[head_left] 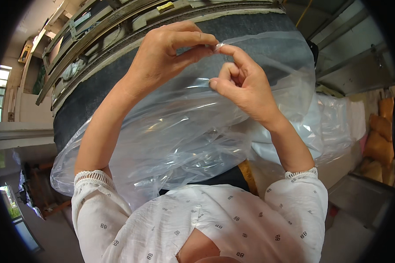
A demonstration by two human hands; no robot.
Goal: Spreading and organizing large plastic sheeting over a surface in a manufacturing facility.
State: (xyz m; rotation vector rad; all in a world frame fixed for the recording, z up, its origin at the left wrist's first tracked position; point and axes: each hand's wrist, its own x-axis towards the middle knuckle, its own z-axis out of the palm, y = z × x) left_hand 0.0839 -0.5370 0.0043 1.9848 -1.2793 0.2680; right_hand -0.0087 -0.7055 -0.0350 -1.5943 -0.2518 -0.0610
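A large sheet of clear plastic film lies crumpled across the dark work surface and drapes down toward my body. My left hand pinches a gathered bit of its far edge between thumb and fingers. Touching that same spot is the outstretched index finger of my right hand. The thumb and other fingers of the right hand are curled, with a gap between thumb tip and index finger. Whether the film is one layer or several, I cannot tell.
Long metal rails run behind the dark surface, with a small yellow block on them. More bundled plastic lies to the right. Brown material is piled at the far right. A dark brown frame stands at the left.
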